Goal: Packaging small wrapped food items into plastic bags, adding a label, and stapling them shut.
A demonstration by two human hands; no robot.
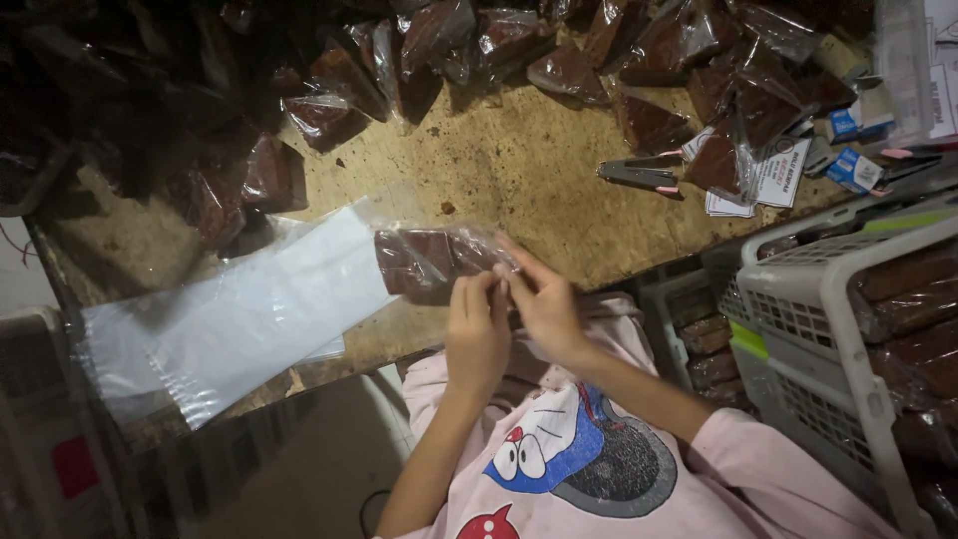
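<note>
Head view, hands: We saw the left hand [477, 334] and right hand [544, 304] close together, fingers pinching the open end of a clear bag of brown blocks [434, 262].
Bag's place: It lay on the worn wooden table [519, 170], at the near edge.
Beside it: A stack of empty plastic bags [239, 319] lay left; a stapler [639, 173] farther right.
Right edge: White crates [848, 299] held more wrapped blocks.

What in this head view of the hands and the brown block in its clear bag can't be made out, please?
- Bag mouth: hidden by left hand and right hand over the clear bag.
- Pile of bags: too dark, cut by top edge.
- Basket: cut by right edge.
</note>
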